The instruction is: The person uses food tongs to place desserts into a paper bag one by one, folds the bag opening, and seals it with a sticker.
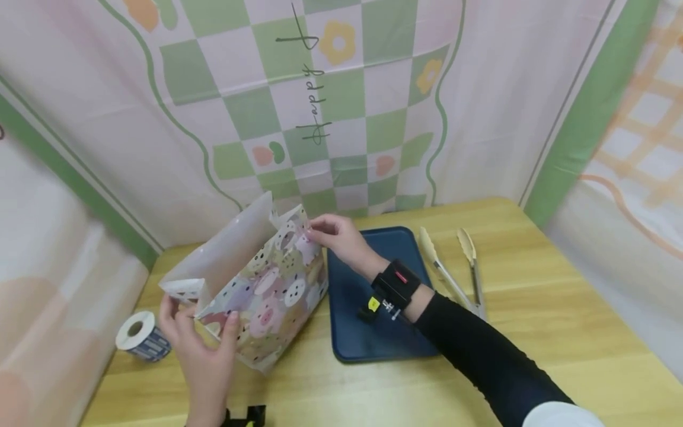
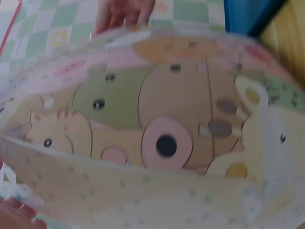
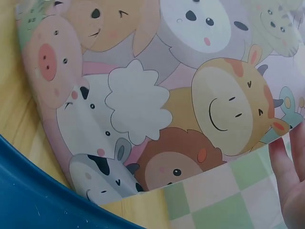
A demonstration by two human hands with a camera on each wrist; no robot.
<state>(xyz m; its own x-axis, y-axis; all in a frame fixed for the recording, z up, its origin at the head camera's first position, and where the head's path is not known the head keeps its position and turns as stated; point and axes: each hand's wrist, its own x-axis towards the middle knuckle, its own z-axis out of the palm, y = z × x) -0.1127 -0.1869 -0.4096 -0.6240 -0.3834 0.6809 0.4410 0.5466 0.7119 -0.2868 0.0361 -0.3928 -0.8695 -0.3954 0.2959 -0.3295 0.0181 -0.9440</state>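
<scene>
A paper bag (image 1: 272, 284) printed with cartoon animals stands tilted on the table, its wide mouth showing a pale inside. At the near left corner of the mouth my left hand (image 1: 205, 350) holds the bag, thumb on the printed front and fingers by the folded side. My right hand (image 1: 341, 240) pinches the far right top edge between thumb and fingers. The printed face (image 2: 167, 105) fills most of the left wrist view. In the right wrist view, the animal print (image 3: 143, 95) lies beside a blue tray rim (image 3: 52, 191). The bag's bottom inside is hidden.
A dark blue tray (image 1: 347, 332) lies right of the bag, under my right forearm. Metal tongs (image 1: 453, 284) with pale tips lie spread beyond it. A roll of labels (image 1: 141, 337) stands at the table's left edge. Patterned cloth (image 1: 299, 101) hangs behind the wooden table (image 1: 555, 308).
</scene>
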